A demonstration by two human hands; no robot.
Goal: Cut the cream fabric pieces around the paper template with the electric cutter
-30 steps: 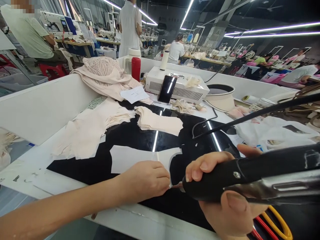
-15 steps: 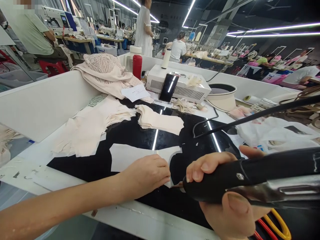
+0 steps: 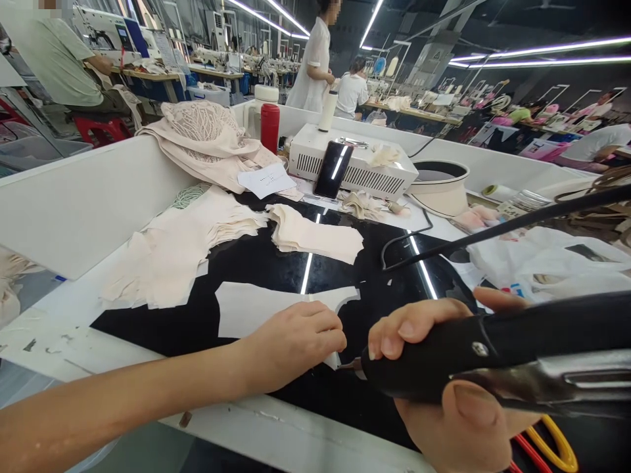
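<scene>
A flat white cut piece of fabric lies on the black glossy table surface. My left hand rests over its right part, with fingers curled together at the fabric's edge. In my right hand is a thick black hand tool with a silver lever along its side. The tool's thin metal tip points left and meets the fabric's lower right corner, just below my left fingers. My left hand hides part of the fabric.
Stacks of cream fabric and a smaller stack lie beyond. A phone leans on a vented white box. A black cable crosses the right side. Yellow handles show lower right. Other people sit or stand behind the low partition.
My left fingers have shifted slightly right along the fabric. The tool's tip stays at the corner. Behind the partition, the standing person has moved right.
</scene>
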